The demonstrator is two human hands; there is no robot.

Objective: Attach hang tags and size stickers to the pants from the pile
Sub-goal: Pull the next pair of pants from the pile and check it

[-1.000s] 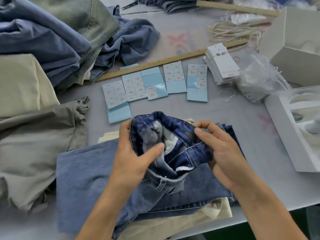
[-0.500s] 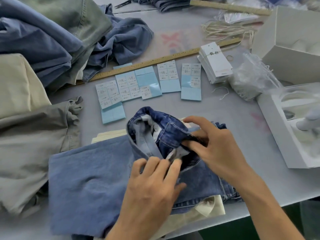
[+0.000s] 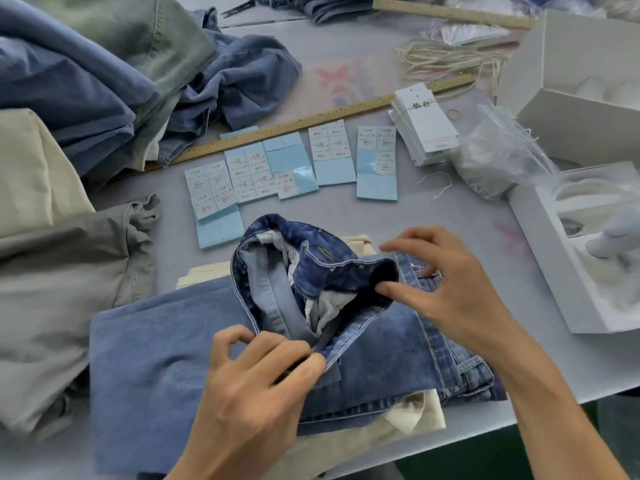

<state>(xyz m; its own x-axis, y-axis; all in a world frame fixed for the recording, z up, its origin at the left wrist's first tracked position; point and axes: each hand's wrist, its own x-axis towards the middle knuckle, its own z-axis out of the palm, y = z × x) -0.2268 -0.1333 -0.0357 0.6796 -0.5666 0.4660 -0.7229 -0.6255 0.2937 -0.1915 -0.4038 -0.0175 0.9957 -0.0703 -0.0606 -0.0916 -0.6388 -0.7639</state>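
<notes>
Head view, single frame. Dark blue jeans (image 3: 346, 271) lie at lower centre of the frame on a folded light blue denim piece (image 3: 156, 358), with cream fabric (image 3: 415, 417) under both, all on the grey table (image 3: 346, 209).

Left hand (image 3: 249, 393), lower centre: grip closed in a pinch, thumb and fingers on the near edge of the jeans' opened waistband. Right hand (image 3: 446, 292), centre right: thumb tip against the inner edge of the waistband, forefinger on its outer face, the other fingers spread and loosely bent above the denim. The waistband stands open between the two hands; white pocket lining shows inside, and a small yellow stitched mark (not readable) sits on the far side.

Size sticker sheets (image 3: 291, 168), pale blue backing, lie in a row across mid-frame just beyond the jeans. The white stickers carry small print; "11028" and "11038" seem to head some of them (smaller lines too blurred to read).

Stack of white hang tags (image 3: 424, 124), upper right of the sheets, with dark brush-style characters across the top tag (I cannot make them out). A wooden ruler (image 3: 294, 126) runs diagonally behind the sheets. Bundle of cream strings (image 3: 446, 60) at upper right.

Pile of pants (image 3: 86, 81) fills the upper left; grey and beige garments (image 3: 52, 271) at left. White boxes (image 3: 581, 98) along the right edge.
</notes>
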